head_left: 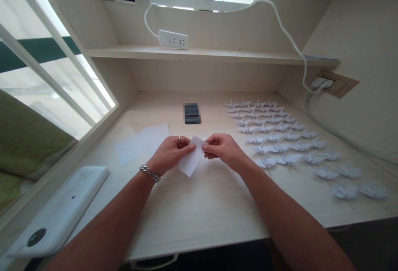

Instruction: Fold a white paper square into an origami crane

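Observation:
Between my two hands is a small white sheet of paper (190, 164), held tilted just above the desk. My left hand (170, 151), with a ring and a chain bracelet, pinches its upper left side between thumb and fingers. At the right corner, my right hand (223, 150) grips the same paper with thumb and forefinger. Beyond my left wrist lie flat white paper sheets (132, 146), partly overlapping. To the right of my right hand stand rows of white folded paper cranes (278, 126).
A dark, blurred-out rectangular object (192, 113) lies behind my hands. At the left edge rests a long white device (62, 209). A power strip (173, 39) sits on the shelf (211, 54). White plugs fill part of the wall socket (338, 83), with cables hanging at the right.

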The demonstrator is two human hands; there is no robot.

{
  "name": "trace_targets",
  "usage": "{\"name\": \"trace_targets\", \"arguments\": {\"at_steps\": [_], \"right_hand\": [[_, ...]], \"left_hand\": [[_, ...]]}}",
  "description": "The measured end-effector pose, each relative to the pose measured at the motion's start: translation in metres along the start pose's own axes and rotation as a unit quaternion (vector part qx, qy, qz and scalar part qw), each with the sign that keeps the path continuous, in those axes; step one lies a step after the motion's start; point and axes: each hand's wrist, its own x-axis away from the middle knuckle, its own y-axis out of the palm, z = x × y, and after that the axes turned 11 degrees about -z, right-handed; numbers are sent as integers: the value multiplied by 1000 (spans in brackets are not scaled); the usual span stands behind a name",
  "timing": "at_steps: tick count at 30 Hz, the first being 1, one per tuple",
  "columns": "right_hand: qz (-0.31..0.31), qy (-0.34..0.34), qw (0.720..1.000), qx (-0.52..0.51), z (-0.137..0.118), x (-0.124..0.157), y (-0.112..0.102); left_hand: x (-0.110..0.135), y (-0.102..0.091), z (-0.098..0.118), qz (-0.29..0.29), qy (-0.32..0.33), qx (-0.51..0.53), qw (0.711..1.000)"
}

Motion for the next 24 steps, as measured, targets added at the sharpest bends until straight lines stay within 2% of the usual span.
{"name": "trace_targets", "arguments": {"at_steps": [5,11,19,24], "right_hand": [[-33,1,999,15,0,2,-2],[-47,1,999,19,-3,5,-1],[-41,7,999,16,-15,-5,-3],[-33,4,999,-8,-4,-9,-2]], "left_hand": [[1,-2,0,-1,0,1,1000],[6,-6,4,-36,14,52,998],[-3,-15,11,-48,9,16,999],[-2,-11,6,-31,1,56,998]]}}
